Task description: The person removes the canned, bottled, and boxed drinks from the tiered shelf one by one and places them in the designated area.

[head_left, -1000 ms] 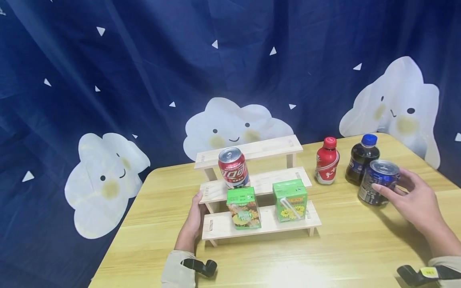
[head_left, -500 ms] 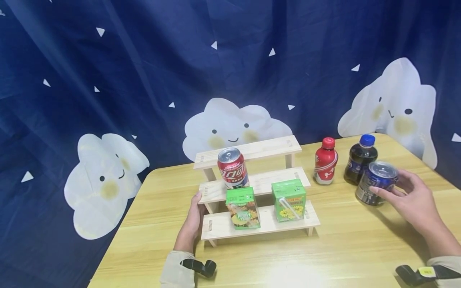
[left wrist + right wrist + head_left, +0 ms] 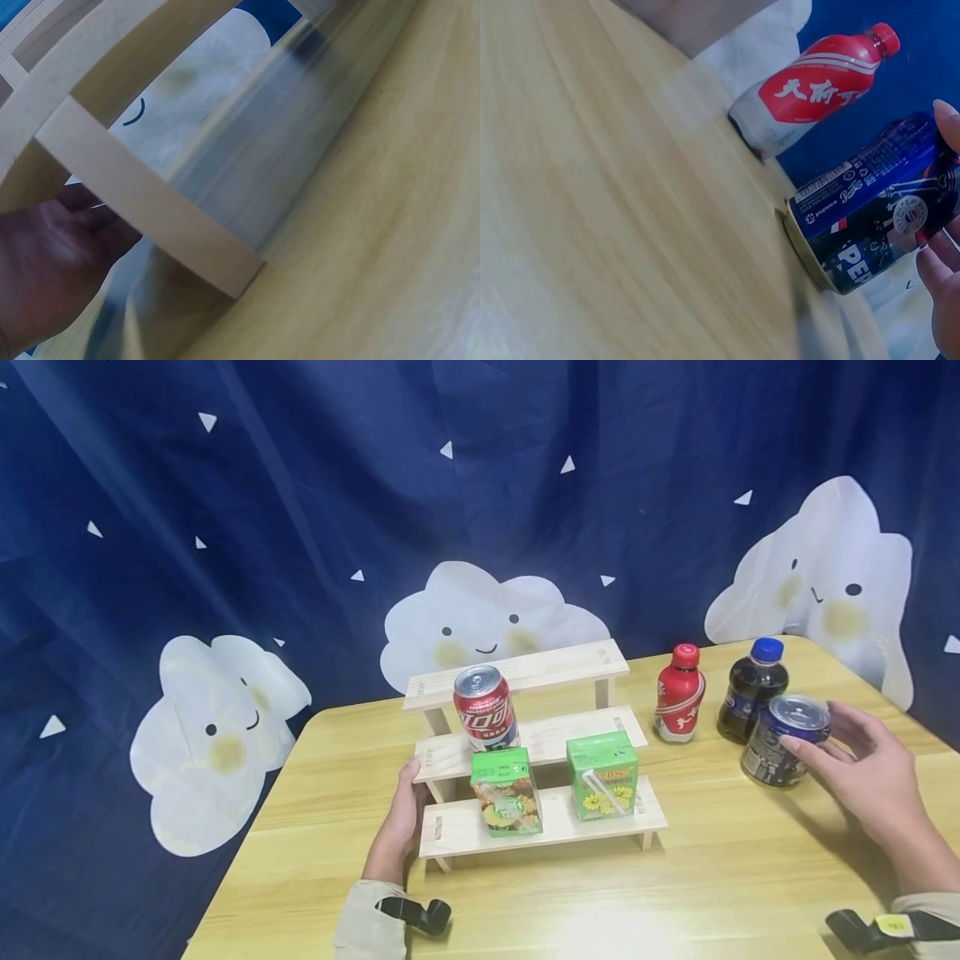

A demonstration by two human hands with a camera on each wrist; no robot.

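Note:
My left hand [image 3: 401,818] holds the left end of a three-step wooden stand [image 3: 540,670]. In the left wrist view, its fingers [image 3: 116,229] pass behind a stand leg [image 3: 150,199]. A red soda can [image 3: 485,710] stands at the left of the middle step. Two green drink cartons, one [image 3: 508,802] at left and one [image 3: 604,781] at right, stand on the lowest step. My right hand [image 3: 873,768] holds a dark blue Pepsi can [image 3: 776,747], upright on the table, thumb on the near side. In the right wrist view, thumb and fingers lie around the can's upper part [image 3: 877,202].
A red-wrapped bottle [image 3: 680,697] and a dark cola bottle [image 3: 753,685] with a blue cap stand behind the blue can, right of the stand. The wooden table [image 3: 300,860] ends at the back against a blue curtain [image 3: 315,468] printed with clouds.
My right hand has shifted slightly to the right on the blue can, the thumb tip sliding along it. The can has barely moved. My left hand and the stand stay put.

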